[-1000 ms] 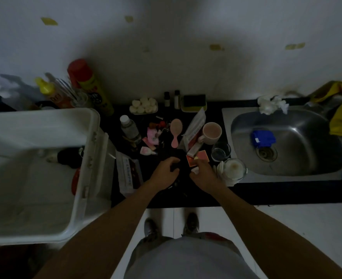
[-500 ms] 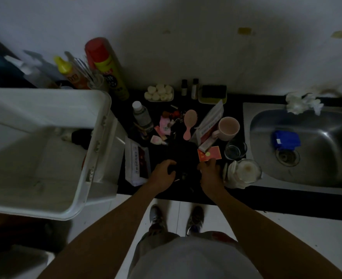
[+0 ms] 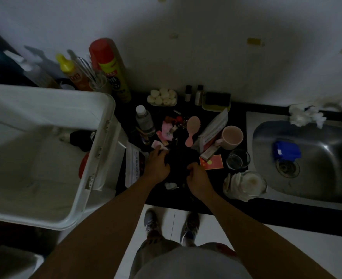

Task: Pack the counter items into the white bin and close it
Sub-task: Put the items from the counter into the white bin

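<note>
Your left hand (image 3: 156, 165) and right hand (image 3: 198, 178) curl their fingers round a black item (image 3: 181, 158) on the table (image 3: 239, 117), right of the white bin (image 3: 51, 95).

the white bin (image 3: 97, 158) gapes open at left, its mouth free from above. the tabletop (image 3: 238, 115) middle is crowded: clear bottle (image 3: 145, 121), pink hairbrush (image 3: 192, 129), pink mug (image 3: 232, 137) and glass (image 3: 238, 160) stand close together, leaving narrow gaps. the sink (image 3: 327, 158) basin at right offers open room.
</note>
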Action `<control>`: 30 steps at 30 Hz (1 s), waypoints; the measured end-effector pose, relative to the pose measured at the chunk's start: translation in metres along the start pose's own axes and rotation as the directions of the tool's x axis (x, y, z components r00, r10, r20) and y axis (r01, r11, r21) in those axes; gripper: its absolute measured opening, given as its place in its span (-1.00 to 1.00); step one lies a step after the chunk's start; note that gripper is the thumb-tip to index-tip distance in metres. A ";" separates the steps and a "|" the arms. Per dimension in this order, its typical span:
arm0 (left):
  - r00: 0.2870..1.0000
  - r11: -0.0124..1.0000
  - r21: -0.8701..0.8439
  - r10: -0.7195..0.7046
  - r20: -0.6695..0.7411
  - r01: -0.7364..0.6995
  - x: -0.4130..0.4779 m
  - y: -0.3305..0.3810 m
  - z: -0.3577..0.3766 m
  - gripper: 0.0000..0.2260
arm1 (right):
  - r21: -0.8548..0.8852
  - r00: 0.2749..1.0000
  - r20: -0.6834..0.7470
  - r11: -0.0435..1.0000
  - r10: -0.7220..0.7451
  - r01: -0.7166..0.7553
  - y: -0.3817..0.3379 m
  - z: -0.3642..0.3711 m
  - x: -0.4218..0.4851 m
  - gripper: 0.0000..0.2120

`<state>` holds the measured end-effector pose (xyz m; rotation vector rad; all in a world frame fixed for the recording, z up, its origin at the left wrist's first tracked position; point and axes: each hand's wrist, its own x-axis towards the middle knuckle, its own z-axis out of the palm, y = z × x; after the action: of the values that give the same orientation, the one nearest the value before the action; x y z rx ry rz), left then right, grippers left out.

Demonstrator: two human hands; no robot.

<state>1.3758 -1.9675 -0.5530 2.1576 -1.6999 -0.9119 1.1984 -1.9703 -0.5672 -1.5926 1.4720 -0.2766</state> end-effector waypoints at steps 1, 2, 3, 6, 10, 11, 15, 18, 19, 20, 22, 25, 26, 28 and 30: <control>1.000 1.000 0.009 -0.008 -0.005 0.008 0.000 -0.005 0.001 -0.56 | 0.003 1.000 0.012 1.000 -0.002 0.002 0.001 0.002 -0.002 -0.80; 1.000 1.000 0.015 0.003 -0.006 -0.003 0.000 -0.009 0.002 -0.56 | 0.010 0.999 0.022 1.000 -0.023 0.022 0.001 0.005 -0.005 -0.79; 1.000 1.000 0.017 0.018 0.000 -0.018 -0.003 -0.014 0.004 -0.55 | -0.019 0.996 0.033 0.996 -0.084 0.085 0.002 0.009 -0.009 -0.71; 0.998 0.999 0.019 0.046 0.043 -0.047 -0.004 -0.022 0.005 -0.50 | -0.278 0.925 0.172 0.884 -0.339 0.376 0.005 0.020 -0.025 -0.44; 0.998 0.999 0.016 0.045 0.053 -0.046 -0.004 -0.024 -0.002 -0.45 | -0.424 0.888 0.279 0.783 -0.366 0.456 0.002 0.040 -0.025 -0.42; 0.997 0.998 0.025 0.052 0.054 -0.054 -0.003 -0.025 -0.003 -0.45 | -0.456 0.877 0.290 0.751 -0.382 0.478 0.002 0.044 -0.024 -0.46; 0.989 0.992 0.090 0.075 0.129 -0.087 0.004 -0.029 -0.005 -0.43 | -0.576 0.860 0.297 0.640 -0.415 0.508 0.001 0.054 -0.018 -0.70; 0.984 0.989 0.121 0.068 0.165 -0.089 0.008 -0.033 -0.003 -0.42 | -0.624 0.889 0.248 0.639 -0.385 0.451 0.002 0.062 -0.020 -0.72; 0.984 0.986 0.132 0.084 0.160 -0.105 0.009 -0.036 -0.002 -0.42 | -0.639 0.896 0.239 0.634 -0.373 0.435 0.002 0.064 -0.021 -0.70; 0.983 0.982 0.145 0.103 0.151 -0.125 0.010 -0.038 0.000 -0.42 | -0.648 0.903 0.233 0.635 -0.360 0.420 0.003 0.065 -0.023 -0.68; 0.984 0.971 0.188 0.128 0.126 -0.151 0.011 -0.039 0.000 -0.42 | -0.638 0.920 0.223 0.665 -0.323 0.388 0.000 0.065 -0.026 -0.66; 0.984 0.943 0.288 0.141 0.108 -0.167 0.014 -0.037 -0.001 -0.42 | -0.569 0.915 0.235 0.717 -0.327 0.402 -0.005 0.061 -0.024 -0.62; 0.982 0.934 0.312 0.148 0.114 -0.177 0.016 -0.037 -0.001 -0.43 | -0.540 0.892 0.264 0.710 -0.366 0.452 -0.007 0.060 -0.022 -0.59; 0.978 0.927 0.321 0.158 0.136 -0.195 0.022 -0.038 -0.002 -0.46 | -0.476 0.807 0.361 0.652 -0.467 0.590 -0.013 0.060 -0.018 -0.53; 0.977 0.924 0.329 0.151 0.150 -0.194 0.027 -0.040 -0.002 -0.48 | -0.444 0.715 0.458 0.561 -0.528 0.699 -0.018 0.064 -0.016 -0.53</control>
<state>1.4118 -1.9818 -0.5817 2.1425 -2.2133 -0.7596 1.2506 -1.9289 -0.5830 -2.5476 0.7264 0.0401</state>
